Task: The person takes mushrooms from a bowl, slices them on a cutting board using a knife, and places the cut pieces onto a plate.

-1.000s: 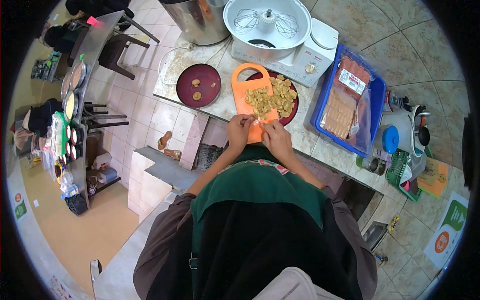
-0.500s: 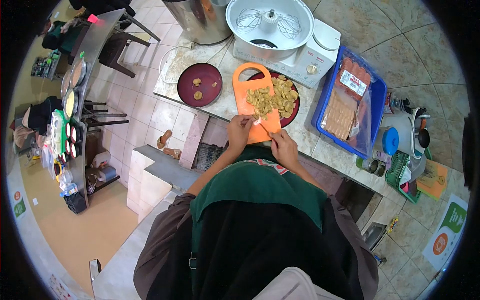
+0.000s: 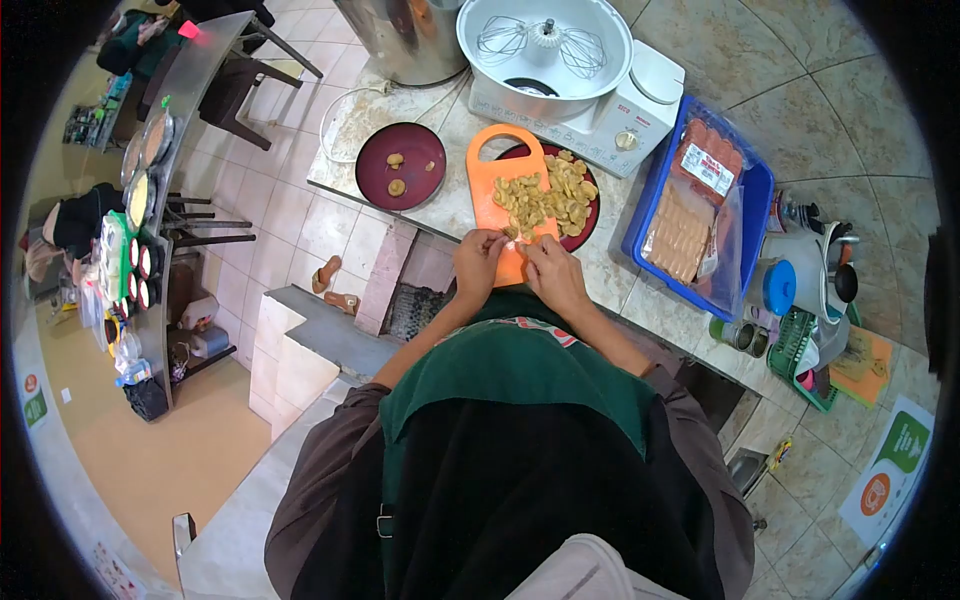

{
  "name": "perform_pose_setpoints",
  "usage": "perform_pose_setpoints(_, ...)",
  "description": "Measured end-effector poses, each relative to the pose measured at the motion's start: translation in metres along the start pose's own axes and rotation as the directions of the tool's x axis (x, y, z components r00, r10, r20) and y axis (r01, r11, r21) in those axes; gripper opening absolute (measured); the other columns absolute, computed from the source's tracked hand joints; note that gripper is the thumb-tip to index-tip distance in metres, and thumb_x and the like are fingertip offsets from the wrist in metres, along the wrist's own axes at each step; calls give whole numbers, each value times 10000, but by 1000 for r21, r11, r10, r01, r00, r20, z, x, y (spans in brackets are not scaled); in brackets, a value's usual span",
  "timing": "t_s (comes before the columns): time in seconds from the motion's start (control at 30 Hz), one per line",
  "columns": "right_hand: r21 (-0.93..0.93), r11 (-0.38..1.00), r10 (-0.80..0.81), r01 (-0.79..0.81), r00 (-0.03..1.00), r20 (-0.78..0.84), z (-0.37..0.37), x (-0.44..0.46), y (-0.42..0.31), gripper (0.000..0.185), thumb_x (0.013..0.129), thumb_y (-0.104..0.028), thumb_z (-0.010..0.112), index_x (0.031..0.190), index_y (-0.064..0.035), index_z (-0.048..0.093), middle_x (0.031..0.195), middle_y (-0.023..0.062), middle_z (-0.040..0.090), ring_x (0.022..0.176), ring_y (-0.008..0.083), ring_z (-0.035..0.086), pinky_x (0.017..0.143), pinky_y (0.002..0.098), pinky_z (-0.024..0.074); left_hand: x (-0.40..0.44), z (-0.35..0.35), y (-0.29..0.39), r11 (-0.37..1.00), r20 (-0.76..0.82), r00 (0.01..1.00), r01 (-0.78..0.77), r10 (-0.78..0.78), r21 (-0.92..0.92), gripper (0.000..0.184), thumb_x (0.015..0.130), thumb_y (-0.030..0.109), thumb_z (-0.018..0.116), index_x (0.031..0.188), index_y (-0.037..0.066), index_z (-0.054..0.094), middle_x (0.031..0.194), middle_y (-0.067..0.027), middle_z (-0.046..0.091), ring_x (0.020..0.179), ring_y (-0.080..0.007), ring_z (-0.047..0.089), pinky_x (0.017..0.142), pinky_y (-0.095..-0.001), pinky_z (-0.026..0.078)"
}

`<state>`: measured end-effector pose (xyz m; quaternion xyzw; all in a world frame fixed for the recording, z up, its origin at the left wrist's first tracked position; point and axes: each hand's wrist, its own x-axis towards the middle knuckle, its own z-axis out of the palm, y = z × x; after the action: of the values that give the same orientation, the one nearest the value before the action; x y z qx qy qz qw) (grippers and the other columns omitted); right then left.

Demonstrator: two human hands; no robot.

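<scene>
An orange cutting board lies partly over a dark red plate. Sliced mushroom-like pieces cover the board's right side and heap onto the plate. My left hand is closed at the board's lower left edge, fingertips pinching something too small to make out. Close beside it, my right hand is closed over the lower right of the board; what it grips is hidden by the fingers. A second dark red plate, left of the board, holds a few whole pieces.
Behind the board stands a white mixer with a bowl. A blue tray of packed sausages sits to the right, with a green basket beyond. A metal pot is at the back left.
My right hand was drawn back at the board's lower right half a second ago, with a thin tool showing. It has moved up and left, close to my left hand.
</scene>
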<state>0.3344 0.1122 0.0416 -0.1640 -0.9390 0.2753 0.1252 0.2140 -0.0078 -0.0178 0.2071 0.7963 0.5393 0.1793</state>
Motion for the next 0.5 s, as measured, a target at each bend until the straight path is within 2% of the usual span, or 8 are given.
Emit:
perform_pose_setpoints(0.17,3,1000,-7,7,1000,15,20,9,7,246,826,-31,659,1068,-54,696,937,154,584,844,337,658,687,450,565,-1,-2,1,993,16,998,-55,54,106,104,881,38,766,934,-42,728,888,-136,738,773,-166,719,697,-288,564)
perform_pose_setpoints(0.37,74,989,125,-126,992,17,6,-45,17,263,846,-44,652,1105,-66,693,954,151,589,825,349,663,705,455,560,1,1,0,999,39,999,29,-28,-43,195,856,40,782,1018,-43,712,905,-154,726,805,-202,734,702,-305,570)
perform_pose_setpoints(0.5,183,954,243,-237,970,-11,-7,-60,22,276,859,-48,651,1130,-61,699,924,144,589,801,344,664,702,443,544,19,0,13,979,33,983,-182,179,90,194,841,58,776,991,-35,695,946,-181,688,829,-314,712,732,-389,572)
